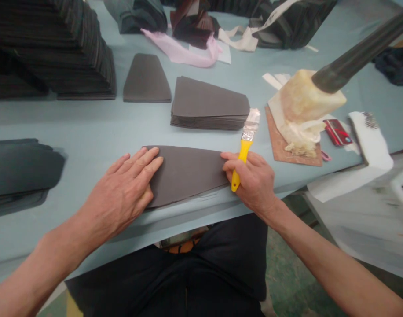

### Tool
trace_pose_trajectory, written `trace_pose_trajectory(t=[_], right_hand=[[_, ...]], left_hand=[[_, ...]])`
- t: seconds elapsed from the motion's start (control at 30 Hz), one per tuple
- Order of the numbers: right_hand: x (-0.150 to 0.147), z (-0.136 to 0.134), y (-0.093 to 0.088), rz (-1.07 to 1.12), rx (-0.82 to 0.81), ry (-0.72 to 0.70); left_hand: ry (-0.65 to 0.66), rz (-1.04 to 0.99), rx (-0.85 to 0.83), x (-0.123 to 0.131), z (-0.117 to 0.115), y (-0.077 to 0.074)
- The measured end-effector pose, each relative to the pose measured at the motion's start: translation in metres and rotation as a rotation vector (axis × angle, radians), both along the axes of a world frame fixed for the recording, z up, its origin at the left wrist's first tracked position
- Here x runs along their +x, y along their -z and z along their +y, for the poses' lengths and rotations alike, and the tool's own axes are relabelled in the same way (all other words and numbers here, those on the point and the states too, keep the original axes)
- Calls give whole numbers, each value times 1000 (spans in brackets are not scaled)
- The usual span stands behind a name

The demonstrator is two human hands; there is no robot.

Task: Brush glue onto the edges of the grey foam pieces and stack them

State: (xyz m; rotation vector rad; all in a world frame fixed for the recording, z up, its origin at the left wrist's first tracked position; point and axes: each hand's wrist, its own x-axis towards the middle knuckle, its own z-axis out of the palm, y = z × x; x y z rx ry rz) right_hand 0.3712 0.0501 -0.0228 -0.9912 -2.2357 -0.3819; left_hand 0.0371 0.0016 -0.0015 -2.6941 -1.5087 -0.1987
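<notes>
A dark grey tapered panel (188,174) lies flat near the table's front edge. My left hand (122,189) rests on its wide left end, fingers stretched out and flat. At the narrow right end, the fingertips of my right hand (254,178) touch the panel's edge. That same hand grips a paintbrush (244,152) with a yellow handle, a metal band and whitish, coated bristles pointing away from me. Just behind the panel sits a stack of similar dark panels (210,99); the bristles are close to its right end. Another small dark trapezoid stack (147,79) lies to its left.
Tall stacks of dark pieces (86,53) stand at the back left, with more dark pieces (23,171) at left. A whitish, glue-crusted container (307,97) sits on a brown board (277,141) at right. A pink cloth strip (178,50) lies at the back.
</notes>
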Motion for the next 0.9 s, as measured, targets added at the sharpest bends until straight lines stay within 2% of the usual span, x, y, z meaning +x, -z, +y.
trace_pose_trajectory(t=[0.13,0.37,0.5,0.73,0.9], right_hand=[[2,0,4,-9,43,6],[9,7,3,-66,25,-73],[14,13,3,-112,-34,-153],[15,18,-4,-138,-88,-190],[-2,17,-13,-83,-125,-156]], left_hand=[[-20,-70,-81,-3,1,2],[-43,-60,-158,-2,7,-9],[-50,-74,-126,4,7,-10],[-66,-60,-11,14,3,1],[-50,-63,51,12,4,6]])
